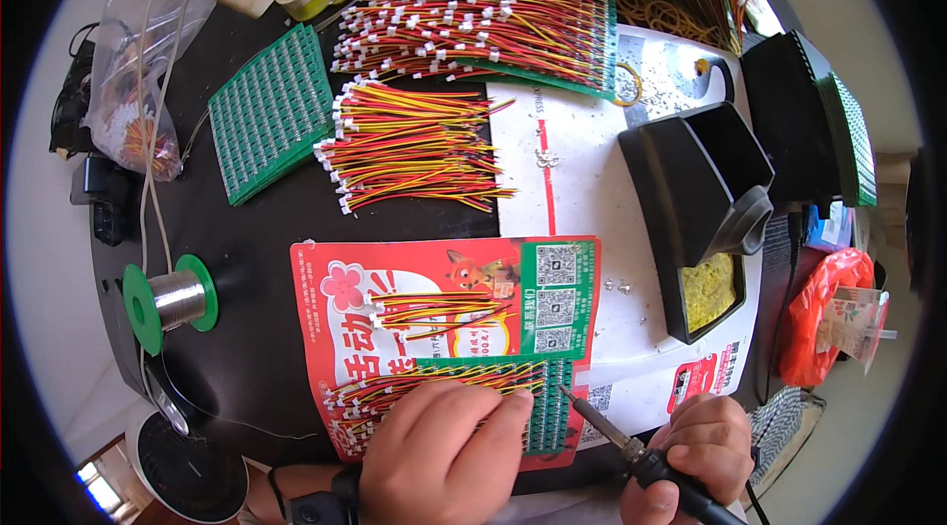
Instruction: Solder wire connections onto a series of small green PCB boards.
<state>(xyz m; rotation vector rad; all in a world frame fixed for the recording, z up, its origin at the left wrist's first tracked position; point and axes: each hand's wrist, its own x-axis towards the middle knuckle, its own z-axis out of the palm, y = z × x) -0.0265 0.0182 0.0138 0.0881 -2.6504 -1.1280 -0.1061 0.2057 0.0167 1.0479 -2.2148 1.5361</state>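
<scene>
Left hand (446, 451) flat, fingers together, pressing wires (395, 389) onto green board (547, 407) on the red leaflet (434, 273), likely to steady leads for soldering; right hand (698, 451) clamped round iron (617, 436), tip (564, 391) touching board's right edge. Solder spool (170, 300) left, within reach; iron stand (705, 199) with yellow sponge right; spare wire bundles (414, 145) and boards (271, 111) further back. Board's lower part hidden under left hand; joint too small to make out; iron's handle cut off by lower edge
</scene>
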